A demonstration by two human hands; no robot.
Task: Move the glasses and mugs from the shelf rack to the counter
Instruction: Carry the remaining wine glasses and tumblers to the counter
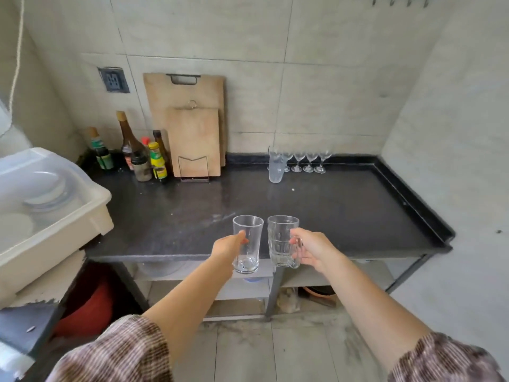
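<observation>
My left hand [227, 248] grips a tall clear tumbler [248, 245] from its left side. My right hand [312, 248] holds a clear dimpled glass mug [281, 241] by its handle. Both vessels are upright, side by side, in the air over the front edge of the black counter [344, 213]. At the back of the counter stand a stack of clear tumblers [276, 166] and a row of stemmed wine glasses [308, 161]. The shelf rack is out of view.
Two wooden cutting boards [192, 133] lean on the wall in a wire stand. Several sauce bottles [137, 153] cluster at the back left. A white plastic bin [55, 216] with dishes sits at the left. Shelves lie under the counter, and a red bucket [88, 307] stands on the floor.
</observation>
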